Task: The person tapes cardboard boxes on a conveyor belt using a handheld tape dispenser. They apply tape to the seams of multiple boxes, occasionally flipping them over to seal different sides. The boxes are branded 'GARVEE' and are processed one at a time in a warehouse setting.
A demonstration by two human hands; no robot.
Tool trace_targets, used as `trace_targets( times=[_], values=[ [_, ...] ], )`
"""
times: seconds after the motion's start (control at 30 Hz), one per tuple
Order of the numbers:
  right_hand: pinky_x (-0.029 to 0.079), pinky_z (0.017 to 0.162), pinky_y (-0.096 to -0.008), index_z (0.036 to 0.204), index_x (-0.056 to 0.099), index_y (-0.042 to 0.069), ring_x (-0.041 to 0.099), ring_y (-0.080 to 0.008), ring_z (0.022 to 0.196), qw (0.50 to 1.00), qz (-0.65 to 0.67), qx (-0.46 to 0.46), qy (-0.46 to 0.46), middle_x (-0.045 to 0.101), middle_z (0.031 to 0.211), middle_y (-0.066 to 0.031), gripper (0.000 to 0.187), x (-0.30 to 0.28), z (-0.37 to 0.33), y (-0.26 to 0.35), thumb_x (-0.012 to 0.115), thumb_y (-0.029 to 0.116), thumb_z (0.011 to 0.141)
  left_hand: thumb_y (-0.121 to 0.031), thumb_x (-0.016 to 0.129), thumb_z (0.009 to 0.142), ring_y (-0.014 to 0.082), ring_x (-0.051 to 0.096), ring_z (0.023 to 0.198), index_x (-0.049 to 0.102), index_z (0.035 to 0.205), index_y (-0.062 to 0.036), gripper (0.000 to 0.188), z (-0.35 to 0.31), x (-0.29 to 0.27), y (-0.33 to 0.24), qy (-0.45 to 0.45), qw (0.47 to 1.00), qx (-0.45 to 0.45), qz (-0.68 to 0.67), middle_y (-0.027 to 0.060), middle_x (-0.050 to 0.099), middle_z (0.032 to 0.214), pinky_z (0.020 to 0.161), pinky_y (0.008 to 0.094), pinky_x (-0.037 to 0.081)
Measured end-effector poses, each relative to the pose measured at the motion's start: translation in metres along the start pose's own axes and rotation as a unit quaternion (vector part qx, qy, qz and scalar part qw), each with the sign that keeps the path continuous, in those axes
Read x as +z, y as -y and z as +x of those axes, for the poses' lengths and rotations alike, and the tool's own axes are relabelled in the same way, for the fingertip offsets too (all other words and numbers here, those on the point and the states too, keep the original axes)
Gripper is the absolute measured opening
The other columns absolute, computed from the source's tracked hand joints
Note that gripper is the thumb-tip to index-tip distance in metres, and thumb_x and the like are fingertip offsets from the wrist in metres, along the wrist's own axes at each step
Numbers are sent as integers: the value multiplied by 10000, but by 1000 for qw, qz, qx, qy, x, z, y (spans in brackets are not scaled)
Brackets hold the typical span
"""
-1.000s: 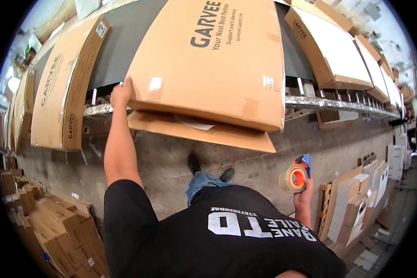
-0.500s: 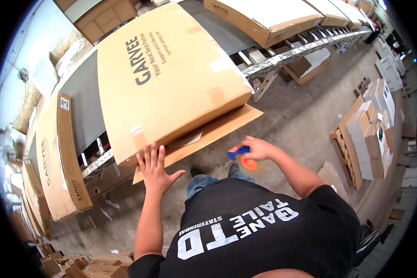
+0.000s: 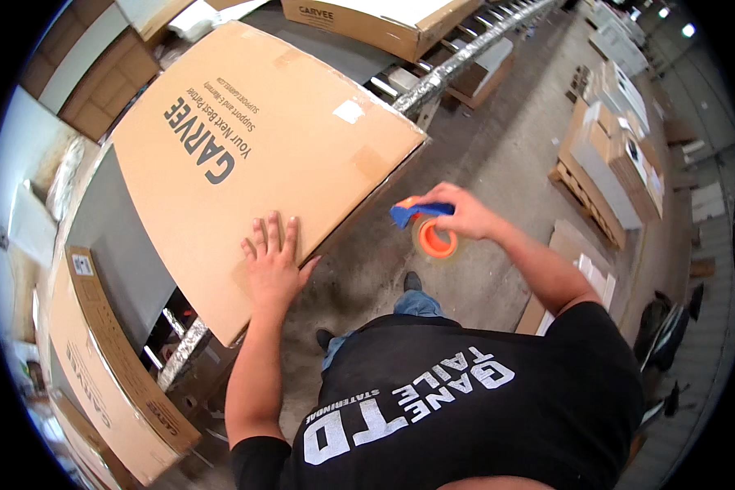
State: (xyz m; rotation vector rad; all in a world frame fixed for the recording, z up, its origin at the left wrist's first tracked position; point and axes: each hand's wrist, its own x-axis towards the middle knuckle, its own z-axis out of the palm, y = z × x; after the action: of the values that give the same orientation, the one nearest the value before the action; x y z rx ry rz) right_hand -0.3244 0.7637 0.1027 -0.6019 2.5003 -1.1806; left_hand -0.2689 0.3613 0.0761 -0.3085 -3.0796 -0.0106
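Observation:
A large flat brown cardboard box [image 3: 245, 147] lies on the conveyor in front of me, with dark printing on its top. My left hand [image 3: 273, 265] rests on that top near its close edge, palm down and fingers spread. To the right of the box, my right hand [image 3: 465, 214] grips a blue tape dispenser [image 3: 404, 214] carrying a roll of tape with an orange core [image 3: 438, 238]. The dispenser is held in the air, apart from the cardboard. The box's near side is mostly hidden from above.
Another long carton [image 3: 110, 367] sits on the conveyor at the left, over a dark belt [image 3: 131, 245]. A further carton [image 3: 376, 24] stands beyond my box. Metal rail [image 3: 474, 57] edges the rollers. Stacked panels on a pallet [image 3: 588, 184] stand at the right.
My left hand has moved from the box's near edge onto its top. The flap sticking out below the near side no longer shows. My right hand has raised the tape dispenser.

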Motion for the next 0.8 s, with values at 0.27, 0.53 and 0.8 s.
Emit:
trace_targets(
  times=[0.27,0.53,0.8],
  values=[
    [552,931,-413,1220,731,178,674,-319,1075,944,-327,2,-47,645,1213,-86,460,-24,79,132,678,372,806,-621,656,893,423,243,1545,361,1605,-196,880,-1,0,3,-9,999,7,-37,146,269,1688,1194,668,233],
    [553,873,-444,1117,751,179,664,-329,1019,946,-322,-6,-28,610,1088,-95,433,4,98,86,715,459,788,-588,684,881,419,274,1529,371,1598,-201,873,-9,5,14,-23,998,10,-56,144,307,1668,1189,679,231],
    [568,829,-448,1102,766,216,683,-341,902,937,-343,67,-23,653,1113,-107,384,61,69,23,728,393,763,-570,706,869,406,251,1543,342,1606,-186,907,-6,0,10,-18,999,9,-41,132,294,1677,1205,666,213]
  ],
)
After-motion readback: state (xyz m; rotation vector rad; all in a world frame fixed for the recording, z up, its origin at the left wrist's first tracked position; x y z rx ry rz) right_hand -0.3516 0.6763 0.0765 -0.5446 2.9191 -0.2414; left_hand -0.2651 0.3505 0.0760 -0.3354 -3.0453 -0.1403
